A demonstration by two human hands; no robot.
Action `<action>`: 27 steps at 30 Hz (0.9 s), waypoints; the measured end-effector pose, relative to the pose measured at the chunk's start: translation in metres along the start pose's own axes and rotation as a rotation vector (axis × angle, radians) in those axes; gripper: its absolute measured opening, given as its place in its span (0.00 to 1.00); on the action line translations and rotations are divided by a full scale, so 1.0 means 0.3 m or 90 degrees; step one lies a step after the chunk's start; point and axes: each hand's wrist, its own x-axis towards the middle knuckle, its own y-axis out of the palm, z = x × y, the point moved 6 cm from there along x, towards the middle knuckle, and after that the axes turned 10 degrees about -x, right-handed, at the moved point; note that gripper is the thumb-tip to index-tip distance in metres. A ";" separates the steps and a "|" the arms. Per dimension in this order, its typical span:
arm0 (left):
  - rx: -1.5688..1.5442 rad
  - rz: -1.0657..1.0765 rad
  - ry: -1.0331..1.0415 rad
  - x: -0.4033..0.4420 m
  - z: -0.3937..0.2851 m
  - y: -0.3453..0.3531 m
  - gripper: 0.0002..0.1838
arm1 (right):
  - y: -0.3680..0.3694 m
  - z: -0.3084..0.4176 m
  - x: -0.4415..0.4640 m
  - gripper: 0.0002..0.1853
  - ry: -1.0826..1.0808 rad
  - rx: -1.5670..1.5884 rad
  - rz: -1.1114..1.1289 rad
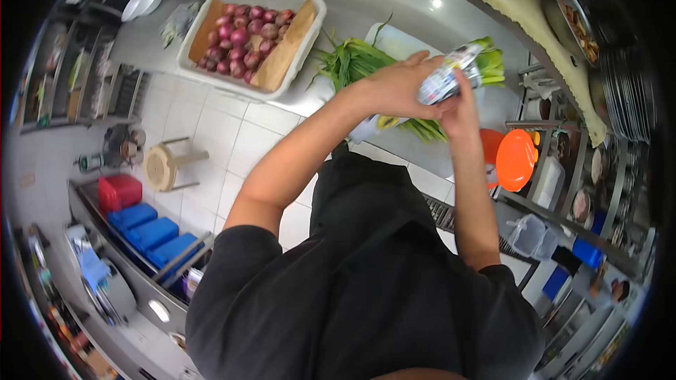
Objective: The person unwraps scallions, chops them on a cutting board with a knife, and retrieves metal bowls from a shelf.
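Both of my hands are around a bundle wrapped in printed silver-white plastic (441,84), with green stalks (491,63) sticking out of its right end. My left hand (405,89) is closed at the bundle's left side. From below and to the right, my right hand (459,107) grips it with the fingers bent. Long green leafy stalks (359,62) lie on the steel counter beneath and left of my hands, partly hidden by my left hand and forearm. A pale cutting board (394,41) shows behind my hands.
A white tub (318,10) holding red onions (239,36) and brown cardboard stands on the counter to the left. An orange container (515,160) is at the right. Stacked plates (623,98) and metal shelving are farther right. A beige stool (160,167) stands on the tiled floor.
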 end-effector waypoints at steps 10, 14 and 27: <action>0.410 -0.337 -0.162 -0.521 0.432 -0.575 0.54 | -0.165 0.266 0.721 0.26 -0.149 0.144 -0.265; 0.425 -0.283 -0.245 -0.569 0.556 -0.475 0.40 | -0.266 0.243 0.829 0.24 -0.151 -0.019 -0.354; 0.578 -0.291 -0.129 -0.549 0.643 -0.504 0.30 | -0.128 0.109 0.097 0.33 -0.372 -0.450 -0.391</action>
